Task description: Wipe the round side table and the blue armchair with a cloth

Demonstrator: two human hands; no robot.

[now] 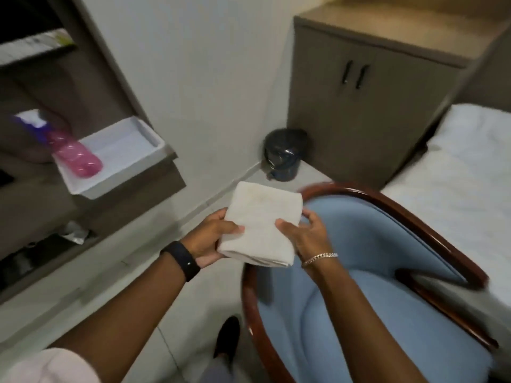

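A folded white cloth is held up in front of me by both hands. My left hand, with a black band on the wrist, grips its left edge. My right hand, with a silver bracelet, grips its right edge. The cloth hangs above the floor by the left arm of the blue armchair, which has a glossy dark wooden frame and fills the lower right. No round side table is in view.
A white tray with a pink bottle sits on a brown shelf at left. A dark pedal bin stands in the corner beside a brown cabinet. A white bed is at right. My shoe is on the floor.
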